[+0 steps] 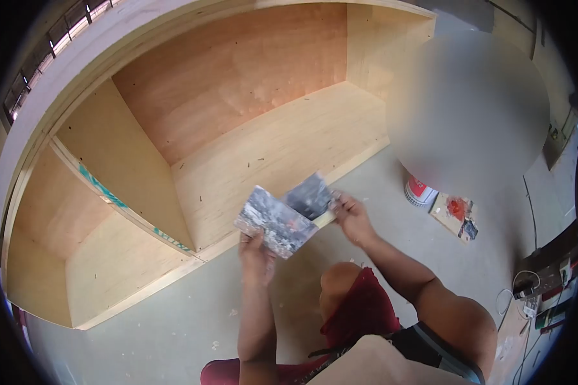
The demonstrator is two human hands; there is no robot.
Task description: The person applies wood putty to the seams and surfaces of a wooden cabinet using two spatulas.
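Observation:
In my left hand (257, 256) is a flat rectangular board (273, 221), smeared with grey and white filler and a small reddish spot. The fingers are wrapped round its lower left edge. My right hand (351, 218) grips a flat, dark grey scraper (308, 197) with a pale yellowish edge near the fingers. The scraper's blade overlaps the board's upper right side in this view. Both things are held in front of the open wooden cabinet (270, 154), above its front lower edge.
Left of the hands, a wooden divider (128, 173) with green-marked edge splits the cabinet. A tin with a red label (420, 191) stands on the floor (392, 269) at right, beside a small board with red paste (444, 217). Cables and tools lie far right. A large blurred patch covers the upper right.

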